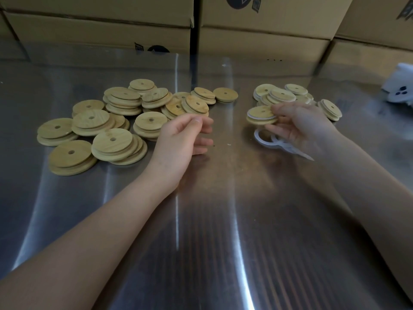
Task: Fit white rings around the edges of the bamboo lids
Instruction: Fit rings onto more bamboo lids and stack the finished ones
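The right hand [299,127] pinches one white-ringed bamboo lid [261,115] and hides part of the finished pile [279,95], where about seven lids show. At least two loose white rings [263,137] blur beneath it. The left hand [185,136] is loosely curled and empty beside roughly two dozen overlapping bare lids [116,121]. Bare steel table [223,220] lies near the person.

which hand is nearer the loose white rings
Right. The right hand is over the rings, holding a ringed lid; the left hand is farther off to their left, beside the bare lids.
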